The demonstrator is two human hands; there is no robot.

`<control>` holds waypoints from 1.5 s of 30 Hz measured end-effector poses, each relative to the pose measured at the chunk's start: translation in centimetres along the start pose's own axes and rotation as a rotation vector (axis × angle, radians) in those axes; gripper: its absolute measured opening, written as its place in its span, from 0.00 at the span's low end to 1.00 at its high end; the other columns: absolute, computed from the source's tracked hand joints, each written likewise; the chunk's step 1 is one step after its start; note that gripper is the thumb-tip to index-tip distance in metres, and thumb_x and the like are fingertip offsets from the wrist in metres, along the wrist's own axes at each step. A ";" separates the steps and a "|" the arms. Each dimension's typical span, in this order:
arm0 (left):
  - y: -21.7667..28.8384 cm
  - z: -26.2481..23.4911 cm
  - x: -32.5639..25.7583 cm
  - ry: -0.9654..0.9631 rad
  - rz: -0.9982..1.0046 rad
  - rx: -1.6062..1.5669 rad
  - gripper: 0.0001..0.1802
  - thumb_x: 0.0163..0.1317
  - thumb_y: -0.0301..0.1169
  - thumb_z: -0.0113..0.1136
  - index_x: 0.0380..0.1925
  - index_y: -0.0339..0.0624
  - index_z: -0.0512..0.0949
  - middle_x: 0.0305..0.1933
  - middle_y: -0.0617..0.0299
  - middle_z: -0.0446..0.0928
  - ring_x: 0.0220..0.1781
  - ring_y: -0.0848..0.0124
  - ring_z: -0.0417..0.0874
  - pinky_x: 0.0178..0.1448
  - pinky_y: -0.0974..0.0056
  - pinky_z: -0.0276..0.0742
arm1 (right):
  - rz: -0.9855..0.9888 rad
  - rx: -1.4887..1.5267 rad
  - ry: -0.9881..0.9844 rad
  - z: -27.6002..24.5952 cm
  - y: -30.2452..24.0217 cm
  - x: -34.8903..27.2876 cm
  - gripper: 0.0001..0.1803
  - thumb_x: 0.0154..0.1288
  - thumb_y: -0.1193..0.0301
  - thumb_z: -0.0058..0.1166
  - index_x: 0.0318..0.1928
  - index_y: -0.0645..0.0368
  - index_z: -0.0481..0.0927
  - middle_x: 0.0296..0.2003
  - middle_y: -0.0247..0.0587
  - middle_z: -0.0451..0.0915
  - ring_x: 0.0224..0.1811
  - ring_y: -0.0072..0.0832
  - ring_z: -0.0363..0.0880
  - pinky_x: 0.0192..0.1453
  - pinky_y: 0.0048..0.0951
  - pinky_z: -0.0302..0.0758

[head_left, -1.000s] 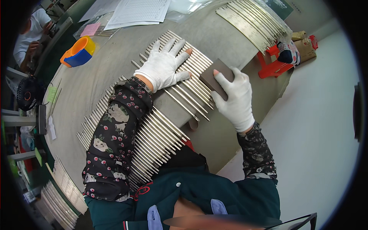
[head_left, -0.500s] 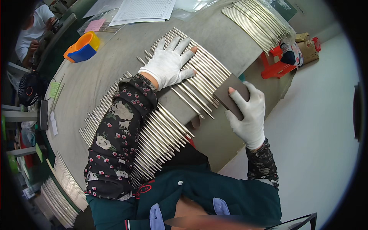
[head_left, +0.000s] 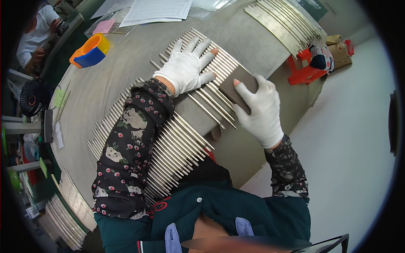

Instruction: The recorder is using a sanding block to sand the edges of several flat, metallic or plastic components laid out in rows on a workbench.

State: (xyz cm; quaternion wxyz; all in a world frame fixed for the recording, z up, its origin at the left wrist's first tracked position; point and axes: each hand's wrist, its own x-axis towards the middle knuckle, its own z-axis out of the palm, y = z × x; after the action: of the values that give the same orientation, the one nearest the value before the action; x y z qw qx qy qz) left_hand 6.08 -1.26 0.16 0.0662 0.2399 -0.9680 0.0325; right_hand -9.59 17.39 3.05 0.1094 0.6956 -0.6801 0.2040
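Note:
My left hand (head_left: 184,66), in a white glove with bare thumb and fingertip showing, lies flat with fingers spread over a row of thin silver metal rods (head_left: 222,61). My right hand (head_left: 262,113), gloved in white too, grips a flat grey-brown block (head_left: 238,86), which looks like a sanding block. The block rests across the rods near their right ends. A few rods (head_left: 206,107) lie a little apart, poking past the table's near edge. Under and beside my left forearm is another row of similar rods (head_left: 179,147), its near ends overhanging the edge.
Further rods (head_left: 280,25) lie at the far right of the grey table (head_left: 126,55). A blue-and-orange tape ring (head_left: 90,51), paper sheets (head_left: 156,10) and a pink note sit at the back. A red stool (head_left: 306,69) holds bags. At left are a black fan (head_left: 31,98) and another person.
My right hand has moved left and slightly up with the block, which now covers more of the rods. My left hand stays in place on the row.

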 end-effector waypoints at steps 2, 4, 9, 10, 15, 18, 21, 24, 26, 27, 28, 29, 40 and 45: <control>0.2 0.4 0.2 -0.001 0.016 -0.008 0.37 0.67 0.59 0.41 0.70 0.51 0.62 0.75 0.52 0.55 0.77 0.51 0.51 0.76 0.39 0.43 | 0.022 -0.024 0.004 -0.1 0.1 -0.3 0.29 0.44 0.70 0.68 0.53 0.47 0.79 0.53 0.54 0.70 0.51 0.48 0.71 0.52 0.42 0.72; 0.0 -0.2 -0.6 -0.032 0.016 0.005 0.38 0.68 0.59 0.40 0.71 0.50 0.59 0.76 0.49 0.52 0.76 0.47 0.51 0.74 0.36 0.46 | -0.019 0.114 -0.019 -1.3 1.8 -1.9 0.30 0.44 0.70 0.68 0.53 0.48 0.79 0.53 0.53 0.70 0.51 0.48 0.71 0.52 0.43 0.72; 0.1 -0.3 -0.4 -0.029 0.003 -0.016 0.38 0.67 0.59 0.41 0.70 0.49 0.60 0.75 0.49 0.53 0.76 0.47 0.51 0.74 0.36 0.46 | 0.070 0.041 -0.008 -4.1 2.9 -5.6 0.32 0.41 0.73 0.68 0.53 0.48 0.80 0.53 0.51 0.71 0.51 0.47 0.70 0.56 0.43 0.71; 0.2 -0.3 -0.4 -0.026 0.010 -0.016 0.38 0.67 0.59 0.41 0.70 0.49 0.60 0.75 0.49 0.53 0.76 0.47 0.51 0.74 0.36 0.46 | 0.080 0.069 0.034 -4.0 2.5 -5.5 0.32 0.40 0.73 0.68 0.53 0.48 0.79 0.53 0.51 0.70 0.51 0.47 0.70 0.56 0.43 0.71; 0.4 0.0 0.2 -0.054 -0.036 -0.009 0.39 0.67 0.60 0.40 0.71 0.50 0.59 0.75 0.50 0.53 0.77 0.49 0.49 0.75 0.37 0.45 | 0.078 0.070 0.048 -2.8 1.9 -5.2 0.33 0.41 0.72 0.69 0.54 0.46 0.79 0.55 0.51 0.69 0.52 0.47 0.69 0.57 0.42 0.69; 0.6 0.0 0.4 -0.065 -0.063 -0.009 0.38 0.67 0.60 0.40 0.71 0.52 0.60 0.76 0.52 0.53 0.78 0.51 0.49 0.76 0.39 0.44 | 0.085 0.083 0.044 -2.3 1.7 -4.6 0.33 0.41 0.71 0.69 0.54 0.46 0.79 0.55 0.52 0.69 0.52 0.47 0.69 0.56 0.42 0.69; 1.0 -0.7 0.2 -0.077 -0.082 -0.005 0.38 0.66 0.60 0.41 0.71 0.53 0.60 0.76 0.55 0.53 0.78 0.54 0.49 0.77 0.40 0.42 | 0.038 0.067 0.033 -1.0 1.1 -3.6 0.33 0.42 0.68 0.69 0.55 0.46 0.78 0.55 0.53 0.69 0.53 0.47 0.69 0.55 0.42 0.70; 0.9 -0.7 0.5 -0.073 -0.073 0.007 0.38 0.66 0.60 0.41 0.71 0.53 0.60 0.76 0.55 0.54 0.78 0.54 0.50 0.77 0.40 0.43 | 0.021 -0.020 0.035 0.4 -1.1 -0.3 0.30 0.47 0.67 0.66 0.55 0.46 0.78 0.54 0.55 0.69 0.51 0.47 0.70 0.50 0.42 0.71; 0.9 -0.3 0.5 -0.064 -0.064 0.018 0.38 0.66 0.60 0.42 0.71 0.52 0.60 0.76 0.54 0.54 0.78 0.53 0.50 0.77 0.40 0.43 | 0.018 -0.026 0.046 0.5 -1.5 0.3 0.30 0.47 0.67 0.66 0.55 0.47 0.78 0.53 0.55 0.70 0.50 0.48 0.71 0.48 0.44 0.72; 0.5 -0.1 0.2 -0.042 -0.052 0.015 0.39 0.66 0.61 0.41 0.71 0.51 0.60 0.75 0.52 0.54 0.77 0.51 0.50 0.76 0.39 0.45 | 0.001 0.010 0.024 0.3 -1.0 0.0 0.30 0.47 0.67 0.66 0.55 0.47 0.78 0.53 0.55 0.70 0.50 0.48 0.71 0.48 0.44 0.72; 0.4 -0.1 0.1 -0.018 -0.038 0.008 0.40 0.66 0.62 0.41 0.71 0.49 0.60 0.75 0.50 0.54 0.76 0.48 0.51 0.74 0.37 0.46 | -0.014 0.042 0.000 0.0 -0.2 -0.6 0.31 0.46 0.68 0.66 0.55 0.47 0.78 0.53 0.55 0.70 0.50 0.48 0.71 0.49 0.44 0.72; 0.4 -0.1 0.1 -0.023 -0.040 -0.018 0.40 0.66 0.62 0.41 0.70 0.49 0.60 0.75 0.50 0.54 0.76 0.48 0.51 0.74 0.37 0.47 | -0.032 0.083 0.009 -0.4 0.9 -2.1 0.32 0.45 0.70 0.67 0.56 0.48 0.78 0.53 0.55 0.70 0.49 0.48 0.71 0.49 0.44 0.72; 0.5 0.0 0.5 -0.042 -0.050 -0.008 0.39 0.66 0.61 0.41 0.71 0.51 0.60 0.75 0.52 0.54 0.77 0.49 0.51 0.75 0.38 0.46 | -0.010 0.096 -0.013 -1.5 1.7 -3.3 0.31 0.43 0.71 0.67 0.53 0.48 0.79 0.53 0.54 0.71 0.51 0.49 0.71 0.54 0.44 0.71; 0.6 0.0 0.7 -0.040 -0.068 0.007 0.40 0.66 0.62 0.39 0.71 0.51 0.60 0.75 0.52 0.54 0.77 0.50 0.51 0.75 0.38 0.46 | 0.100 0.114 0.028 -3.4 2.4 -6.2 0.34 0.40 0.72 0.69 0.54 0.49 0.79 0.54 0.52 0.70 0.51 0.48 0.70 0.56 0.44 0.70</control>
State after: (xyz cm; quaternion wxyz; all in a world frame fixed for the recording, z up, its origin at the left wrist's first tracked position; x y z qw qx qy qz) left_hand 5.14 -1.05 0.26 0.0473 0.2733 -0.9603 0.0289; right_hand -12.38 24.32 3.12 0.0688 0.6628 -0.6997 0.2575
